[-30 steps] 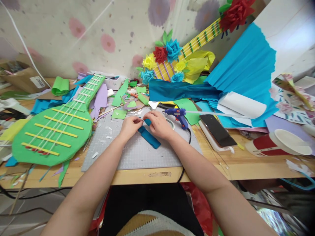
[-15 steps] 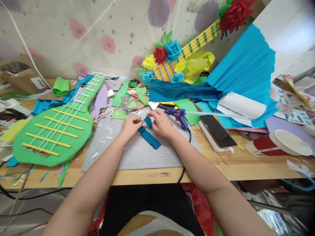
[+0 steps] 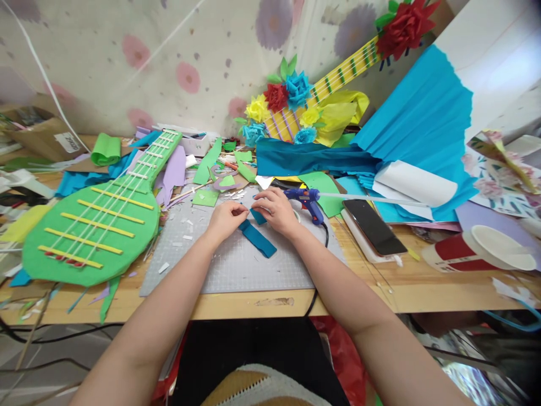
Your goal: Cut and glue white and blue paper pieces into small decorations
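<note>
A small piece of dark blue crepe paper (image 3: 258, 216) sits between my hands, over the grey cutting mat (image 3: 220, 270). My right hand (image 3: 279, 213) is closed on it, thumb below and fingers curled above. My left hand (image 3: 227, 221) pinches with thumb and forefinger close to the piece; what lies between those fingertips is too small to make out. Just below the fingers a folded dark blue crepe paper strip (image 3: 259, 241) lies slanted on the mat. A blue glue gun (image 3: 307, 203) with a long glue stick lies right of my right hand.
A green paper guitar (image 3: 93, 225) lies at left. Behind stands a yellow guitar (image 3: 344, 73) with paper flowers. Blue crepe paper (image 3: 418, 113), a phone (image 3: 374, 226) and a paper cup (image 3: 460, 248) are at right. Paper scraps (image 3: 207, 197) litter the mat's back; a black cord (image 3: 315, 299) hangs over the edge.
The small blue piece has turned a little and shows less between my hands. My left fingertips have shifted slightly right; the strip stays almost where it was.
</note>
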`<state>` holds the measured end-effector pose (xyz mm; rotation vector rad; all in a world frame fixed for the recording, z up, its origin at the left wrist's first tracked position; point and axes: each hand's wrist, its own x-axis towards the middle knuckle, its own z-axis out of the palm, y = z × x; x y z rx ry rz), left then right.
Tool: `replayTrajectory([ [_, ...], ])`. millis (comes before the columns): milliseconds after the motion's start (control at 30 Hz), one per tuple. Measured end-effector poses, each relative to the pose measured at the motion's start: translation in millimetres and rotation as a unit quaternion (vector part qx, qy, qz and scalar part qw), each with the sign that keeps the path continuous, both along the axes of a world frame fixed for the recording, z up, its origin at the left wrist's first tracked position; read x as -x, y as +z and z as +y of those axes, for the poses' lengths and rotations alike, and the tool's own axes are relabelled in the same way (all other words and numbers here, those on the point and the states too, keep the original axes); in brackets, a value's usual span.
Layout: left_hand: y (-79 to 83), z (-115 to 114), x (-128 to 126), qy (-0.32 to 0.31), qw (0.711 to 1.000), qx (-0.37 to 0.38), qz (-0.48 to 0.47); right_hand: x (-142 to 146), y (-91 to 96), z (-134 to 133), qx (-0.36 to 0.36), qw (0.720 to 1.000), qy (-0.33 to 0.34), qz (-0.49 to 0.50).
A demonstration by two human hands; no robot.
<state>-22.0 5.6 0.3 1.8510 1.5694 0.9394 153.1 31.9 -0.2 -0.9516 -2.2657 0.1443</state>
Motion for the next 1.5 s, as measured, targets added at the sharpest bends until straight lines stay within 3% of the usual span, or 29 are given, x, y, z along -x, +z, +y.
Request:
replayTrajectory([
  [433, 5.6, -0.5, 3.1, -0.031, 0.999, -0.030, 0.023, 0.0, 5.7, -3.8, -0.026, 0.997, 0.040, -0.060],
  [533, 5.4, -0.5, 4.5, -0.007, 0.999, -0.032, 0.020, 1.6, 6.3, -5.0, -0.028, 0.997, 0.044, -0.060],
  [633, 5.4, -1.2, 4.9, 0.039, 0.997, -0.073, 0.005, 3.2, 6.4, -5.4, -0.027, 0.997, 0.043, -0.057],
  [867, 2.4, -2.2, 2.2, -0.006, 0.978, -0.194, 0.076, 6.1, 7.8, -7.2, -0.023, 0.997, 0.036, -0.058],
  [1300, -1.4, 2.7, 4.6, -0.033, 0.991, -0.126, 0.036, 2.3, 5.7, -5.9, -0.018, 0.998, 0.023, -0.050],
  [1500, 2.6, -1.6, 3.3, -0.012, 0.985, -0.164, 0.053, 3.0, 6.8, -6.7, -0.017, 0.998, 0.018, -0.050],
])
